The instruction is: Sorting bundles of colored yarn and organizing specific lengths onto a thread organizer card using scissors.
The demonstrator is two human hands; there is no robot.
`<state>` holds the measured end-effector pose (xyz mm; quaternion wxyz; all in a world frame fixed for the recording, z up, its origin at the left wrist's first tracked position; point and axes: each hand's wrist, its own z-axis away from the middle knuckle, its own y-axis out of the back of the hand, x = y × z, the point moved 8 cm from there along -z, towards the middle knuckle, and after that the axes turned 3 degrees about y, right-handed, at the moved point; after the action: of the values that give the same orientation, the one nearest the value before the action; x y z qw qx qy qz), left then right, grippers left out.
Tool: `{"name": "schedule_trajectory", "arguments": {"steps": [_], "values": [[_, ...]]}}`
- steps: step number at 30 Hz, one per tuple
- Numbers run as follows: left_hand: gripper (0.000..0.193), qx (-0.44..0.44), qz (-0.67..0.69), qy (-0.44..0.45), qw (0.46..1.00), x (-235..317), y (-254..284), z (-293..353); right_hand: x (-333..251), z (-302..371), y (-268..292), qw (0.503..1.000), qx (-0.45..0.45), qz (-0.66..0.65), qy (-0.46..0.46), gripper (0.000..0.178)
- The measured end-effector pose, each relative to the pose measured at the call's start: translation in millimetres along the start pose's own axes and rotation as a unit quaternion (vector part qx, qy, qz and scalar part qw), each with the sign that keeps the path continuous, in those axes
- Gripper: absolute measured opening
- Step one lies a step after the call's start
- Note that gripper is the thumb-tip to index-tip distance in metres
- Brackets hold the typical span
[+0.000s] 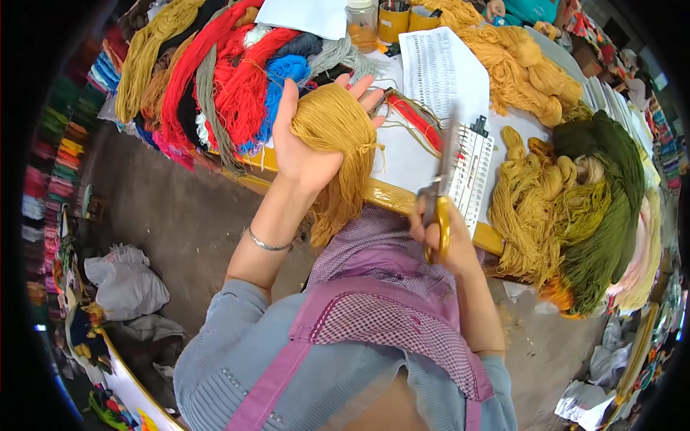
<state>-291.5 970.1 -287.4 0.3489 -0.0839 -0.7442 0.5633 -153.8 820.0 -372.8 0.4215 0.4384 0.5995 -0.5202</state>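
Observation:
My left hand (pixel 302 154) is palm up, with thumb and fingers spread around a hank of golden yarn (pixel 332 118) that it holds. A thin tie binds the hank at its right side, and the loose strands (pixel 336 208) hang below the palm over the table edge. In my right hand (pixel 447 233) is a pair of scissors (pixel 440 215) with gold handles. Their blades point up and are blurred, so I cannot tell how far apart they stand. The scissors are to the right of the hank, not touching it.
Red, blue, grey and mustard yarn (pixel 241 86) is piled at the table's left. Right of the scissors are a white perforated card (pixel 474 172), golden hanks (pixel 532 205) and dark green yarn (pixel 600 194). Printed sheets (pixel 442 68), a jar (pixel 361 25) and yellow cups (pixel 393 23) stand behind.

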Motion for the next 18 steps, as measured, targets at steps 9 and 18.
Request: {"name": "schedule_trajectory", "arguments": {"steps": [9,18], "values": [[0.085,-0.033,0.119,0.038,0.992,-13.3,3.0,-12.8,27.0,15.0,-47.9,0.980,-0.156,-0.070,-0.105,0.091],[0.088,-0.057,0.156,0.035,0.986,-8.7,-1.1,-10.6,31.0,17.7,-47.4,0.981,-0.131,-0.087,-0.114,0.090]]}}
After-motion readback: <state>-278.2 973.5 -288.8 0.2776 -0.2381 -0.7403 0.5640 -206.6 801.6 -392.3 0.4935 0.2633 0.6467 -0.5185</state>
